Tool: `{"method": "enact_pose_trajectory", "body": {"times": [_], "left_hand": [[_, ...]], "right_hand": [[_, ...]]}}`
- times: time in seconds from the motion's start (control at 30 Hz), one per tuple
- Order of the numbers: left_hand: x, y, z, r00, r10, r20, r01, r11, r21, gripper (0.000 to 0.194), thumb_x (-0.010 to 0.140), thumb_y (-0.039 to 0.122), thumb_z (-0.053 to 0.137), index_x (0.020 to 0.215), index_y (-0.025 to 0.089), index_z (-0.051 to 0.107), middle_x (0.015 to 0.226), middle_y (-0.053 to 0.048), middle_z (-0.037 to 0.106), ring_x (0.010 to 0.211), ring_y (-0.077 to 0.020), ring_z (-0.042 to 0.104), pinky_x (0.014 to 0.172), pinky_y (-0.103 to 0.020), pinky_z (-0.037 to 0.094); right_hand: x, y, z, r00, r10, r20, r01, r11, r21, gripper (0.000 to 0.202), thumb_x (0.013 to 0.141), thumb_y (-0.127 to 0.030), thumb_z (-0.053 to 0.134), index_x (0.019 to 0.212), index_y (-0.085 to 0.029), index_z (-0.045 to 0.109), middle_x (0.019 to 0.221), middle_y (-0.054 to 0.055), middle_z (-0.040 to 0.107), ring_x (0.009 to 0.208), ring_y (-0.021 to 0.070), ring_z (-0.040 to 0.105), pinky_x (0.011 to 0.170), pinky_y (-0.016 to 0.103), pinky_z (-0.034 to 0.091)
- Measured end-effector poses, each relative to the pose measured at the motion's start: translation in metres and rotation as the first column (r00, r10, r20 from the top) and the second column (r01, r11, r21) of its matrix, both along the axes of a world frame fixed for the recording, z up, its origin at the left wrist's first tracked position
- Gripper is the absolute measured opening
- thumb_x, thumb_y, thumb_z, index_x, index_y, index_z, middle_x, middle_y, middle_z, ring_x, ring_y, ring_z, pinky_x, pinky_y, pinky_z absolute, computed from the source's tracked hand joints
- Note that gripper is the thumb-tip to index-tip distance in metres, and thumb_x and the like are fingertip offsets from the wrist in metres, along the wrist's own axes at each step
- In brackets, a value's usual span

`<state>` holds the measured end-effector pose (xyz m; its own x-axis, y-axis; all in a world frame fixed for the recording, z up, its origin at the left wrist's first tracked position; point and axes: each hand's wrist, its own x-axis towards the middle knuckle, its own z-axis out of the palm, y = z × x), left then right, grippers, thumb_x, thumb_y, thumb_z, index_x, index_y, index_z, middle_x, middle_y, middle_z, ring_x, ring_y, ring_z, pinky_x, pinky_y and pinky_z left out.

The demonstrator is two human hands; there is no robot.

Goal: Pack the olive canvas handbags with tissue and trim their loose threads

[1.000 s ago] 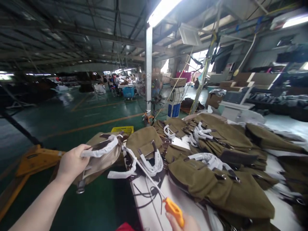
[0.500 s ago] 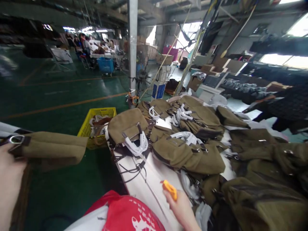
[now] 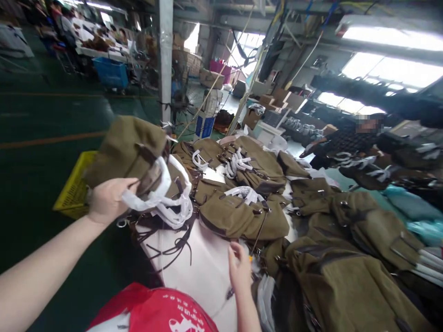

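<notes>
Head view: bag [image 3: 128, 147] now raised, left hand [image 3: 107, 200].

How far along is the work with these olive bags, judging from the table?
Nothing shows clearly as finished. In hand: the left hand lifts one olive bag by its white-wrapped handle, while the right hand rests on the white table. Left: many more bags are piled across the table.

Olive bags, white wraps

Olive-brown bag [image 3: 128, 147] with white-wrapped straps [image 3: 162, 198]; yellow crate [image 3: 71, 189] far left; red cloth [image 3: 155, 311] near; green floor [image 3: 31, 175].
</notes>
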<state>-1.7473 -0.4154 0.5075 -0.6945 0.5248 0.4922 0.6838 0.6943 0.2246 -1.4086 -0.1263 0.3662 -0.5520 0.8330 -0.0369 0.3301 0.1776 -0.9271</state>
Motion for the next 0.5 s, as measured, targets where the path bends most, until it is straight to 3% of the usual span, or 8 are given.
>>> {"method": "enact_pose_trajectory", "body": {"times": [0.03,0.13,0.23,0.37,0.5], "left_hand": [[-0.003,0.019,-0.018,0.996,-0.076,0.041,0.078,0.996,-0.043,0.039,0.094,0.040,0.050,0.109,0.009,0.069,0.110,-0.012,0.073,0.102,-0.0221,0.066,0.097,-0.033,0.046],[-0.011,0.059,-0.074,0.957,-0.228,0.180,0.256,0.955,-0.152,0.025,0.092,0.028,0.052,0.098,0.015,0.071,0.099,-0.008,0.075,0.093,-0.0207,0.069,0.087,-0.029,0.049],[-0.017,0.069,-0.117,0.934,-0.252,0.255,0.307,0.929,-0.206,0.028,0.094,0.025,0.044,0.092,0.015,0.069,0.088,-0.011,0.073,0.086,-0.0241,0.069,0.080,-0.033,0.050],[-0.028,0.061,-0.141,0.903,-0.303,0.305,0.382,0.891,-0.246,0.028,0.096,0.023,0.040,0.098,0.015,0.066,0.097,-0.012,0.072,0.095,-0.0257,0.068,0.088,-0.037,0.048],[-0.041,0.057,-0.153,0.870,-0.340,0.357,0.449,0.846,-0.288,0.024,0.091,0.015,0.043,0.099,0.016,0.066,0.099,-0.011,0.072,0.097,-0.0249,0.067,0.089,-0.035,0.048]], "right_hand": [[-0.022,-0.009,-0.008,0.998,0.042,-0.047,-0.050,0.984,-0.173,0.047,0.074,-0.057,0.068,0.099,-0.017,0.068,0.108,0.014,0.068,0.105,0.0296,0.061,0.100,0.044,0.045],[-0.086,-0.031,-0.039,0.991,0.097,-0.089,-0.124,0.916,-0.382,0.046,0.066,-0.057,0.076,0.092,-0.020,0.068,0.102,0.009,0.071,0.102,0.0278,0.063,0.096,0.041,0.047],[-0.142,-0.046,-0.071,0.990,0.098,-0.102,-0.138,0.814,-0.565,0.051,0.065,-0.063,0.075,0.091,-0.019,0.067,0.093,0.008,0.071,0.093,0.0258,0.066,0.086,0.039,0.051],[-0.203,-0.054,-0.104,0.988,0.048,-0.148,-0.145,0.631,-0.762,0.067,0.073,-0.075,0.059,0.104,-0.016,0.065,0.101,0.011,0.071,0.098,0.0244,0.067,0.088,0.038,0.051],[-0.247,-0.055,-0.119,0.973,0.026,-0.229,-0.211,0.499,-0.840,0.070,0.080,-0.075,0.050,0.120,-0.018,0.062,0.119,0.010,0.070,0.113,0.0231,0.064,0.096,0.037,0.048]]}}
